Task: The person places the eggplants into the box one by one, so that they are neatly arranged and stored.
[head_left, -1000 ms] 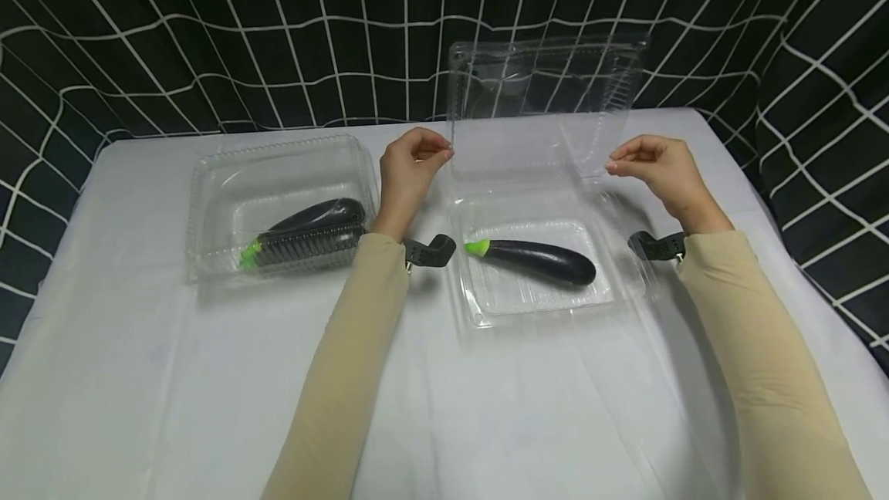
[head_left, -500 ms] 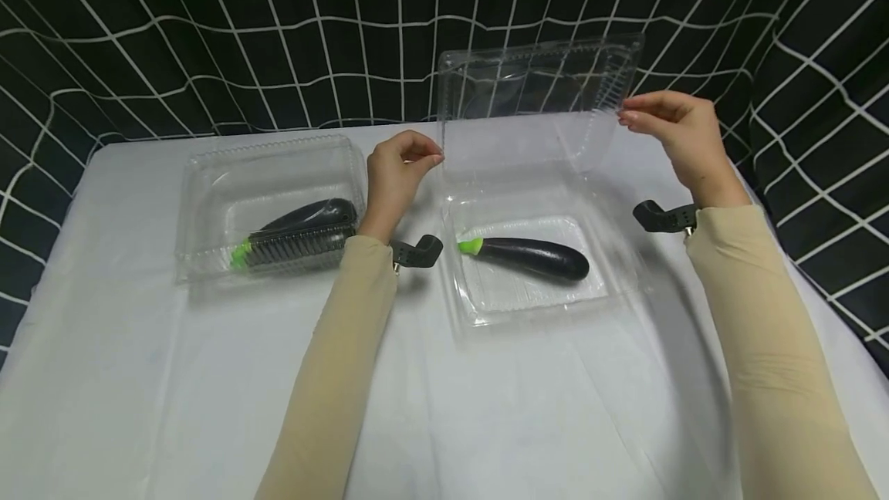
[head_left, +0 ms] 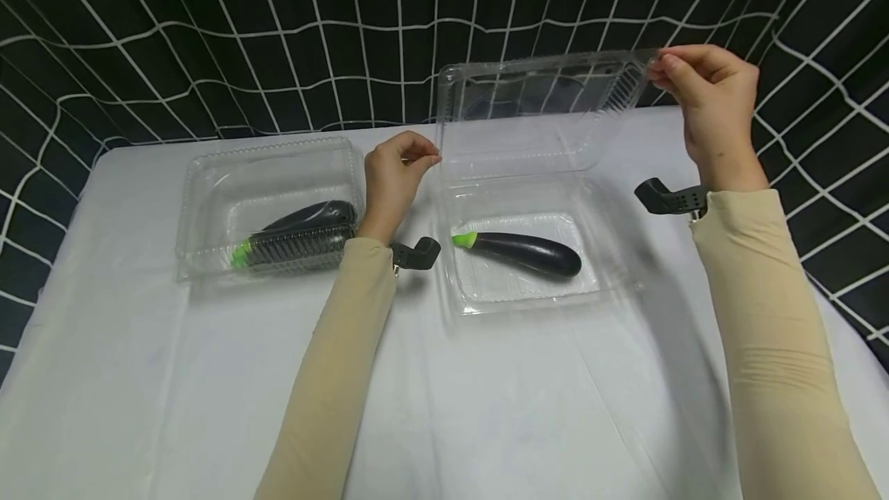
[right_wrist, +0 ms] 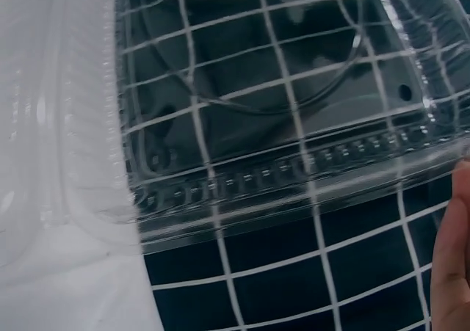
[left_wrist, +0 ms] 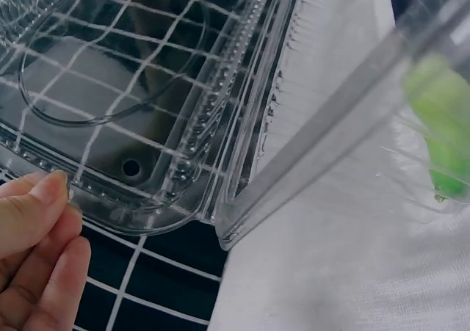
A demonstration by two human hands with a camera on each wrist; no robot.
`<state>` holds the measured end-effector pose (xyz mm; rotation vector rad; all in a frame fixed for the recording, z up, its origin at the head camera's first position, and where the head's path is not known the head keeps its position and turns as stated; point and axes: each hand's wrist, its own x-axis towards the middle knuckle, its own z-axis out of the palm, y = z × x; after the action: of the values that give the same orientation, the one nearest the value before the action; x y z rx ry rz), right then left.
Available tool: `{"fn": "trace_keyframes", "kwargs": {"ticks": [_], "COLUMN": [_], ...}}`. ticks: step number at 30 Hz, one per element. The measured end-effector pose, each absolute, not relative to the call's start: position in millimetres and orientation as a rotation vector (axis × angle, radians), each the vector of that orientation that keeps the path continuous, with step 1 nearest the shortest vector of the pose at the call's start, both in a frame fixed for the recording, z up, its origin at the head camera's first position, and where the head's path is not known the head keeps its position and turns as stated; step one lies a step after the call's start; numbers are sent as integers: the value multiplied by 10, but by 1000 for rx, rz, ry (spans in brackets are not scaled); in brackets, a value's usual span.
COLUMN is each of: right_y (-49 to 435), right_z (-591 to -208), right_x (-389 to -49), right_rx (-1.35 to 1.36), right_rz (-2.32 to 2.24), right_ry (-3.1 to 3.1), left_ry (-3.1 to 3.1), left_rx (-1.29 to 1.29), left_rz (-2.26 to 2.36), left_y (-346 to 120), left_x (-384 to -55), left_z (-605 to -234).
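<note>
A clear plastic clamshell container point(head_left: 549, 304) stands in front of me with its lid point(head_left: 517, 137) raised at the back. Inside its base lies a dark purple eggplant point(head_left: 524, 251), green stem end to the left. My left hand point(head_left: 393, 185) pinches the lid's left edge low down, near the hinge. At the lid's upper right corner, my right hand point(head_left: 719, 103) grips the rim between thumb and fingers. The left wrist view has the fingers point(left_wrist: 51, 232) on the lid rim, the eggplant's green stem end blurred behind plastic. Only part of the right hand point(right_wrist: 452, 257) enters its wrist view.
To the left sits a second clear container point(head_left: 215, 214), closed, with another eggplant point(head_left: 305, 230) inside. A white cloth point(head_left: 556, 407) covers the table. Behind and to the right hangs a black curtain with a white grid point(head_left: 333, 37).
My right hand has moved up along the lid's right edge to its upper corner. The lid tilts slightly further forward. My left hand stays at the left edge.
</note>
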<state>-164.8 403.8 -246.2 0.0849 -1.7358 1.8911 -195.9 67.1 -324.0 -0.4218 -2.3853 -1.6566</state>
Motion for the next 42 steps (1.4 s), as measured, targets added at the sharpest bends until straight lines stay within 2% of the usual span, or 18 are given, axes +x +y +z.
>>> {"fn": "trace_keyframes", "kwargs": {"ticks": [10,26,42], "right_y": [4039,3971,4003], "right_z": [-2402,-2514,-2517], "right_x": [-1613,-1443,-997], "right_rx": [131,167,330], "right_rz": [1744,1794,1730], "right_ry": [-1838,-1647,-1801], "left_ry": [-2361,-2022,-1980], "left_rx": [-487,-576,-698], "left_rz": [-1631,-1910,-1879], "left_y": [648,598,482], "left_x": [-1962,-1768,-1471], "left_z": [-3217,-2623,-2696]}}
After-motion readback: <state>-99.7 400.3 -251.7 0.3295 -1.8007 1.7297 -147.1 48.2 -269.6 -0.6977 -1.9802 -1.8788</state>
